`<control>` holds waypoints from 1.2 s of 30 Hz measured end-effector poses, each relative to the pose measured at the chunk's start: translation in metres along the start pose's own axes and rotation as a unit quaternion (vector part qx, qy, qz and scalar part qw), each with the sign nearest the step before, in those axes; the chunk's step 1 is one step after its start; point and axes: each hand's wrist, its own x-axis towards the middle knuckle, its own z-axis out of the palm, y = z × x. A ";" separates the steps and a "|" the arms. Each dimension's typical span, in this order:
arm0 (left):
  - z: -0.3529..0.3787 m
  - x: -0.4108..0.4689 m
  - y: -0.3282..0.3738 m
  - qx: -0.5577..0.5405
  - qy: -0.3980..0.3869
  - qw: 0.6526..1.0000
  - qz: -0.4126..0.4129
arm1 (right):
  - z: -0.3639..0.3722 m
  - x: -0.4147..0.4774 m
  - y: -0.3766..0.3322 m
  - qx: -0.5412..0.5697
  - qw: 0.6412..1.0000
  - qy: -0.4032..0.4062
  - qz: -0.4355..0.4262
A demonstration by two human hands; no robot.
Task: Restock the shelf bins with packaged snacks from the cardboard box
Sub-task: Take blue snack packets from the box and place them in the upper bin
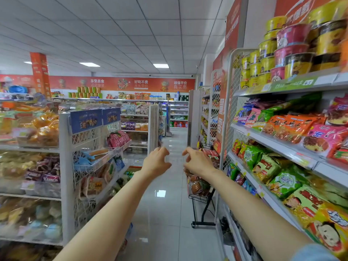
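Reaching out down the aisle, both bare arms stretch to the centre of the frame, and the left hand (156, 162) and right hand (197, 162) hang in mid-air just beside each other, not touching. Left fingers (165, 150) are loosely curled and apart, gripping nothing; right fingers (188, 152) are loosely bent too, thumb and forefinger pointing across toward the other hand, nothing between them that I can make out. A blue sleeve (312, 253) shows at the lower right corner. Packaged snacks (286, 127) crowd the shelf (278, 142) along the right side of the frame, orange, green and pink packs lying row on row, with noodle bowls (291, 46) stacked on the top level at upper right. Over on the left, clear shelf bins (105, 157) stand on a white rack, pink packs (117, 139) sitting in one of them. Below the right hand there's a black wire basket stand (199, 196) on the glossy tiled floor (165, 213). An orange banner (122, 83) runs across the far wall.
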 end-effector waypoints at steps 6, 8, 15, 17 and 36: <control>0.022 0.050 -0.028 0.001 -0.008 1.000 -0.006 | 0.030 0.052 0.017 0.005 1.000 -0.002 0.007; 0.030 0.070 -0.040 -0.001 -0.006 1.000 0.007 | 0.040 0.074 0.024 0.004 1.000 0.004 0.005; 0.061 0.146 -0.099 -0.004 -0.028 0.999 0.019 | 0.085 0.163 0.040 0.004 1.000 0.008 0.026; 0.071 0.165 -0.114 -0.001 -0.031 0.999 0.021 | 0.099 0.185 0.046 0.002 0.999 0.012 0.037; 0.238 0.356 -0.247 -0.011 -0.078 0.995 -0.061 | 0.264 0.405 0.169 0.026 0.996 -0.078 0.032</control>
